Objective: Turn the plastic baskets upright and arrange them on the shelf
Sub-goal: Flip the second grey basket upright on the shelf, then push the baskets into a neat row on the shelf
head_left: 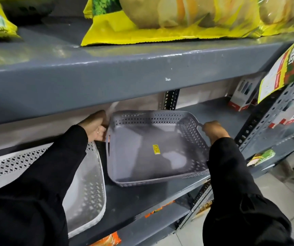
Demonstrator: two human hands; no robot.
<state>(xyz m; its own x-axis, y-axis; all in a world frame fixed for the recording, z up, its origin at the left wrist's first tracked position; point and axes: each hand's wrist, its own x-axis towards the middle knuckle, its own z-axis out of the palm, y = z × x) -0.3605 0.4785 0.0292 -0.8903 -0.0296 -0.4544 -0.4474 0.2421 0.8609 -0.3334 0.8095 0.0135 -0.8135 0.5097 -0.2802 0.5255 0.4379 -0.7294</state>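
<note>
A grey perforated plastic basket [142,153] sits upright on the grey metal shelf [133,197], open side up, with a yellow sticker on its floor. My left hand [96,126] grips its left handle edge. My right hand [212,130] holds the handle on its right side. To the left, a white perforated basket [87,183] lies upright on the same shelf, partly hidden under my left sleeve. The two baskets stand side by side with a narrow gap between them.
The shelf above [107,77] hangs low over the baskets and carries yellow snack bags [169,20]. White and red boxes [240,98] stand at the back right. A perforated upright post [274,110] with a hanging leaflet [281,75] borders the right side.
</note>
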